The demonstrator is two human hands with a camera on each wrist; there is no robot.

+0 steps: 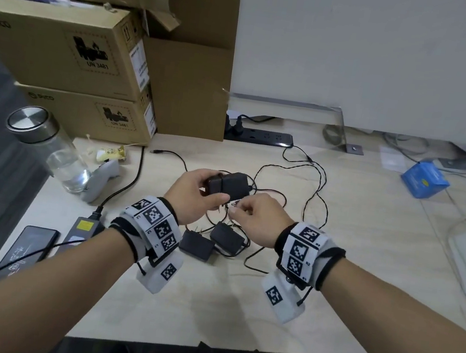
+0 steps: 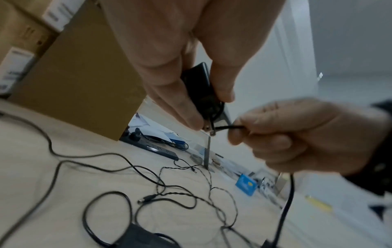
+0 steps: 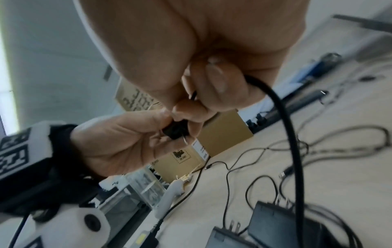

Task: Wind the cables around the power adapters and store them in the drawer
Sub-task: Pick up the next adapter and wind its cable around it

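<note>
Both hands are up over the middle of the counter (image 1: pixel 329 292). The left hand (image 1: pixel 191 191) has its fingers (image 2: pixel 180 107) and thumb curled round a black power adapter (image 1: pixel 229 186), lifted clear of the surface, a turn of cable already across its body. At three o'clock of it, touching close, the right hand (image 1: pixel 256 218) pinches that adapter's thin black cable (image 2: pixel 229 127) between thumb and curled fingers (image 3: pixel 214 87). Straight below, at six o'clock, two more adapters (image 1: pixel 211 243) lie side by side on the counter among loose cable loops (image 1: pixel 313 187). Cardboard boxes (image 1: pixel 71 66) stack up at ten o'clock.
</note>
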